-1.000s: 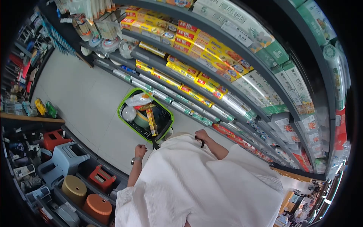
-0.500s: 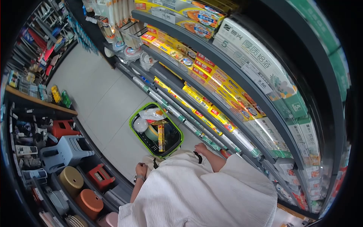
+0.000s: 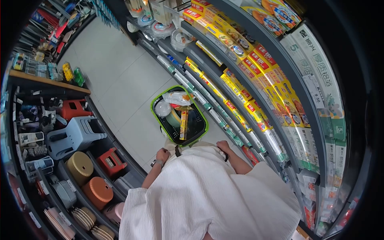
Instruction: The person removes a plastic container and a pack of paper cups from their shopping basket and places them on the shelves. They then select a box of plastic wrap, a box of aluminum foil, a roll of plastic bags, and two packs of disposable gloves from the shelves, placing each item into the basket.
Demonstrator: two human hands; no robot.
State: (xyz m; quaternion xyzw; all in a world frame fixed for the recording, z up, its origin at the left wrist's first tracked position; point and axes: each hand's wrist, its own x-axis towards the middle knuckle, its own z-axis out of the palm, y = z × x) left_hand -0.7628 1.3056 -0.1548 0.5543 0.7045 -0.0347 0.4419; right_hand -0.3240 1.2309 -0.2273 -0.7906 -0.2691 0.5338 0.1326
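Observation:
My left hand (image 3: 162, 155), with a watch at its wrist, hangs by my left side with its fingers curled in and no object showing in it. On the other side my right hand (image 3: 223, 146) is also loosely closed, close to a dark strap at my clothing, and holds nothing that I can see. Just ahead of both hands, apart from them, is a black shopping basket (image 3: 207, 127) with a lime-green rim. Inside lie a slim yellow box (image 3: 184, 125), a clear plastic bag (image 3: 177, 97) and a round translucent item (image 3: 163, 108).
To the right, a long shelf (image 3: 294, 60) carries yellow boxes (image 3: 256, 64) and white-green foil boxes (image 3: 316, 60). Left shelves hold a grey-blue stool (image 3: 76, 134), red stools (image 3: 112, 162) and round stools (image 3: 96, 192). Tiled floor (image 3: 120, 76) runs between them.
My view has shifted, so the basket and both hands sit further right and higher in the picture. The basket's contents look the same, and both hands remain closed.

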